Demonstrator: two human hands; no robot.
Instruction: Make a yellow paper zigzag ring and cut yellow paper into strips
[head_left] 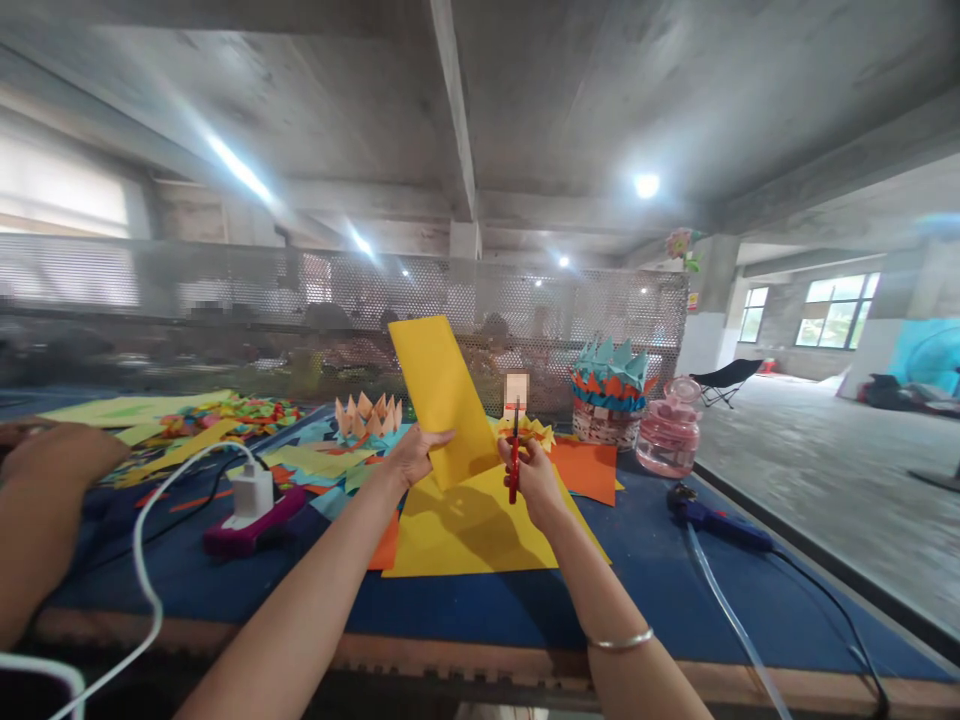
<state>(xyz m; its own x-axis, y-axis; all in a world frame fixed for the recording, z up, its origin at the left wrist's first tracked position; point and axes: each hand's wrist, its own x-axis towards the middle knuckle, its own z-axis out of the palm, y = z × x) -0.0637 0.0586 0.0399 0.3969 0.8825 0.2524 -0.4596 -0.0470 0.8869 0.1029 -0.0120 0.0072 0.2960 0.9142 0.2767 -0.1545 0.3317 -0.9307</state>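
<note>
Our left grip (415, 455) is pinched closed, thumb across the yellow paper (442, 390), which we hold up, tilted, above a larger yellow sheet (480, 545) on the blue desk (630, 600). Our right grip (534, 480) is curled around the red scissors (514, 470), blades pointing up, just beside the paper's lower right edge. Toward the right, the pink bottle (667, 440) bears marks we cannot make out; the yellow sign (693, 300) is too small to read.

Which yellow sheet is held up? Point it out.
The tilted yellow sheet in the left hand, raised off the blue table; the broad yellow sheet below it lies flat.
</note>
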